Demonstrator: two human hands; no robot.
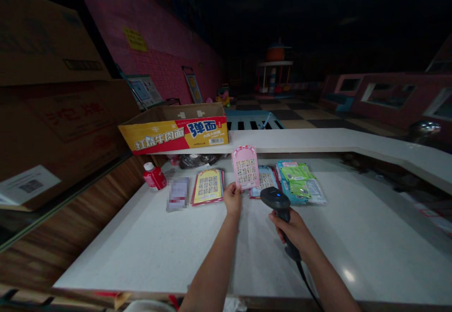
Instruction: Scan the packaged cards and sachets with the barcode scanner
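Pinched at its lower edge, a pink card [246, 167] printed with small code-like squares stands up in my left hand [233, 199]. My right hand [291, 227] is wrapped round the handle of a black barcode scanner [275, 199], with a small blue light on its head and a cable running down to the counter's front edge. The scanner's head is just right of and below the card, apart from it. Behind the card lies a blue printed card pack [266, 180], partly hidden. Left of my left hand is a stack of yellow cards with red edges [208, 187].
On the white counter [169, 255] are a red bottle with a white cap [154, 177], a blurred grey packet [178, 194] and green and blue packets [300, 182]. A noodle carton [176, 128] sits on the raised ledge [300, 140]. Large cardboard boxes [63, 128] stand at left.
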